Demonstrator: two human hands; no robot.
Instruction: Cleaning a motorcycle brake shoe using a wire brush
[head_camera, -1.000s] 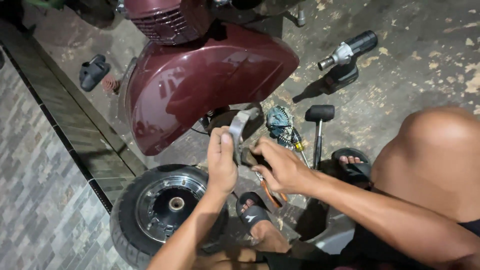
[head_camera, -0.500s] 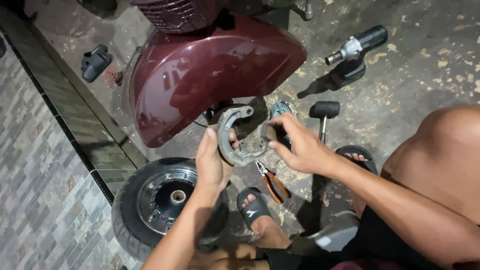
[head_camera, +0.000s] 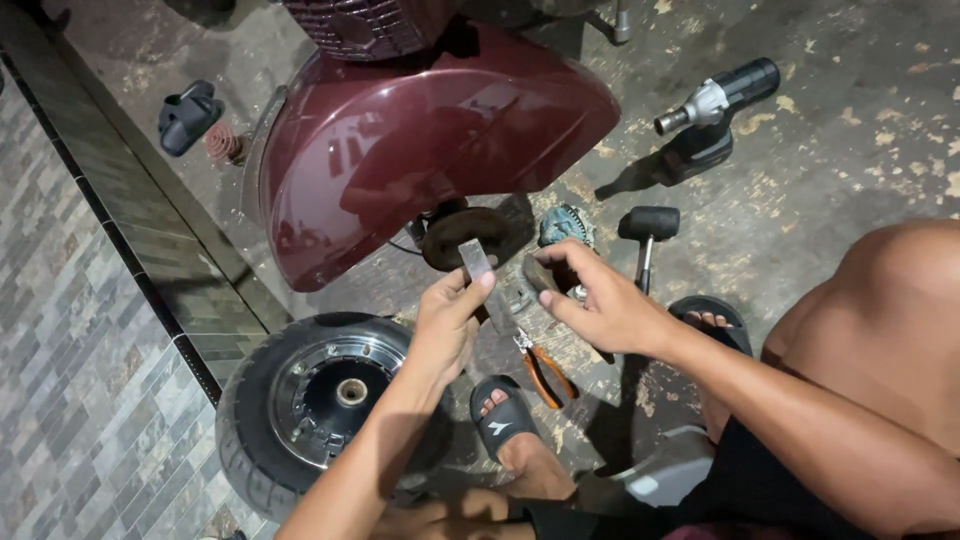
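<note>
Left hand (head_camera: 445, 322) is closed on one grey brake shoe (head_camera: 478, 262), pinched between thumb and fingertips at centre frame, held edge-on and tilted. Right hand (head_camera: 600, 300) is wrapped round a second, darker shoe (head_camera: 541, 272), just right of the first; the two shoes are held close together, whether touching cannot be told. Both are held just below the bare hub plate (head_camera: 468, 235), which is seen under the maroon fender (head_camera: 420, 150) at upper centre.

Judged step: shoes off the hub and being handled as a pair, not yet seated on the plate. Next move would call for both shoes to be lined up as a ring and kept steady against each other; spring state cannot be made out.

Orange-handled pliers (head_camera: 545, 372) are lying on the floor directly below the hands. A removed wheel (head_camera: 300, 400) is lying flat at lower left. A rubber mallet (head_camera: 647, 232) is placed right of the hub, with an impact driver (head_camera: 715, 110) at upper right.
</note>
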